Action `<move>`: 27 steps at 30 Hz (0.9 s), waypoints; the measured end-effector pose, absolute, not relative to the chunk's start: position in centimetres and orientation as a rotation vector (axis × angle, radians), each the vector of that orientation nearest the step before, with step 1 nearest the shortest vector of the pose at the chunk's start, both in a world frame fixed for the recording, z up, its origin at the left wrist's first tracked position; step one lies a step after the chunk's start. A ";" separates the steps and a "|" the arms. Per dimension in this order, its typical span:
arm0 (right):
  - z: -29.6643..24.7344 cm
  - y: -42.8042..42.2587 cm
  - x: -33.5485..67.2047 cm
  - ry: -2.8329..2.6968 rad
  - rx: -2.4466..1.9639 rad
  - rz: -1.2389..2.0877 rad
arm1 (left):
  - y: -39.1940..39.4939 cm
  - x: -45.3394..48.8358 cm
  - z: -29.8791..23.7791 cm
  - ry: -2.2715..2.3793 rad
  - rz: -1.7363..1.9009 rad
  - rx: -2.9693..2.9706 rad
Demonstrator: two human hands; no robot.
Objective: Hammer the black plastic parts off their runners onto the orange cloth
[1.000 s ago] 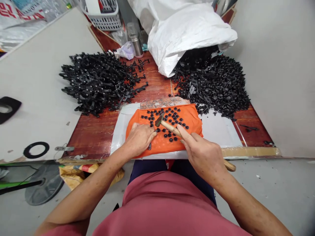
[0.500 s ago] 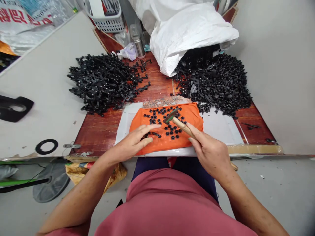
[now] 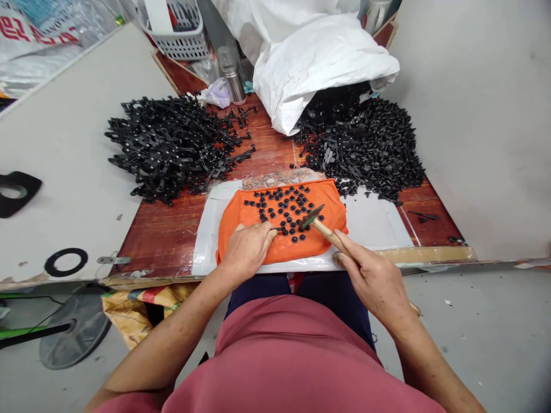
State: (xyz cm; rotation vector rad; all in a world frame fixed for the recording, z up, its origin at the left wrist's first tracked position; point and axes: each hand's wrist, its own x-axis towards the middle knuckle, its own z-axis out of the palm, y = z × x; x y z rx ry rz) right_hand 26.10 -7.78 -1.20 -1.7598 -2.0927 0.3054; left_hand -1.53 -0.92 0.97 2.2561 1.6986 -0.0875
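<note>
An orange cloth (image 3: 253, 221) lies on a white sheet (image 3: 379, 221) over a wooden board, strewn with several small black round caps (image 3: 284, 209). My left hand (image 3: 247, 249) rests on the cloth's near left part, fingers curled over a thin black strip whose tip shows by the fingertips. My right hand (image 3: 374, 281) grips the wooden handle of a small hammer (image 3: 316, 221). The hammer's dark head hangs just above the caps at the cloth's right side.
Two heaps of black plastic parts lie behind: a pile of strips (image 3: 167, 146) at left and a pile of parts (image 3: 365, 146) at right, spilling from a white sack (image 3: 318, 57). A metal flask (image 3: 235, 83) and a basket (image 3: 176, 28) stand at the back. A black ring (image 3: 65, 261) lies at left.
My left hand went from spread flat to curled over the strip and sits closer to the caps. The hammer head dropped lower and moved right over the cloth.
</note>
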 end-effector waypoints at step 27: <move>-1.3 -7.4 25.9 -2.115 -1.784 0.344 | -1.4 -1.3 0.0 1.751 -0.022 2.308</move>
